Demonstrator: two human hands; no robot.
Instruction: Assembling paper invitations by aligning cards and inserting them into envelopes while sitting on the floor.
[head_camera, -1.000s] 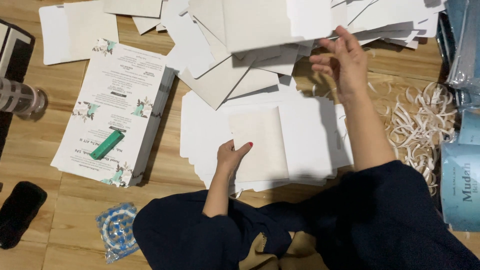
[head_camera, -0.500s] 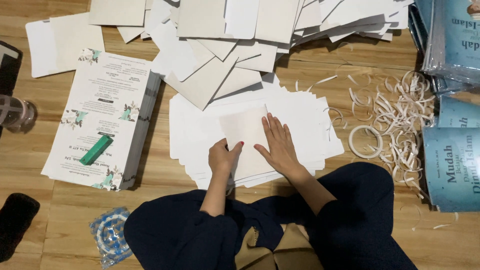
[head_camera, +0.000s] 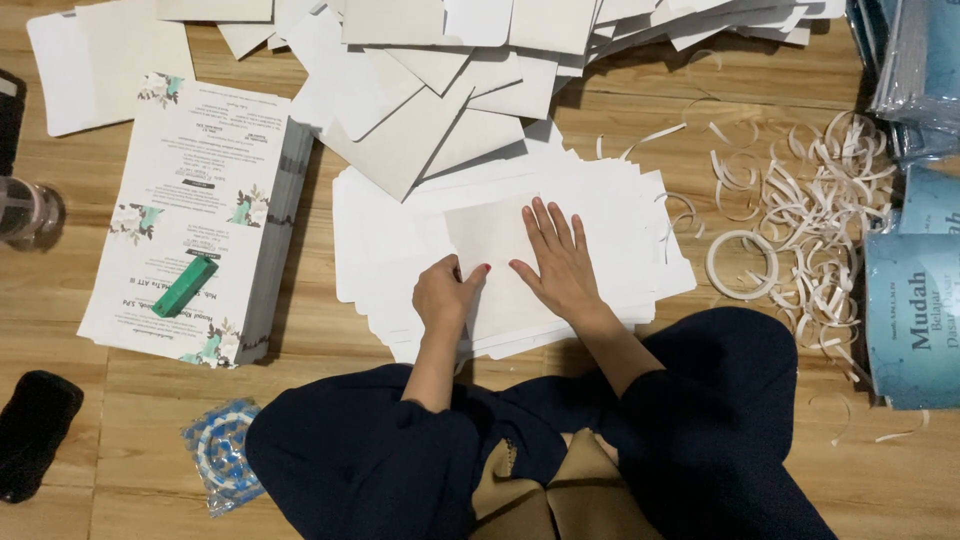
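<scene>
Pressing a cream card sheet (head_camera: 497, 262) flat onto the white stack (head_camera: 400, 250) on the wooden floor (head_camera: 640, 120). We see both hands on it now.

- Right hand (head_camera: 560, 262): open, fingers spread, palm flat on the right half of the sheet. Not gripping anything. A second ago it was up at the loose pile of cream blanks (head_camera: 440, 80) above; half a second ago it had already come down onto the sheet, and it sits in about the same spot now.
- Left hand (head_camera: 445, 295): fingers curled, knuckles up, at the sheet's lower left edge. We cannot tell whether it pinches the edge or just presses it. It has barely moved across the three pictures.
- Sheet: lies centred on top of the white stack, directly in front of our crossed legs, both hands touching it.

Our read: the reach is over and the work has moved to seating or smoothing this one sheet on the stack.

Around it: printed floral cards stack (head_camera: 190, 210) to the left with a green block (head_camera: 184, 287) lying on top, curled white paper strips (head_camera: 810, 220) to the right, blue booklets (head_camera: 915, 290) at the right edge, blue-white tape roll in a wrapper (head_camera: 222, 455) near the left knee.
</scene>
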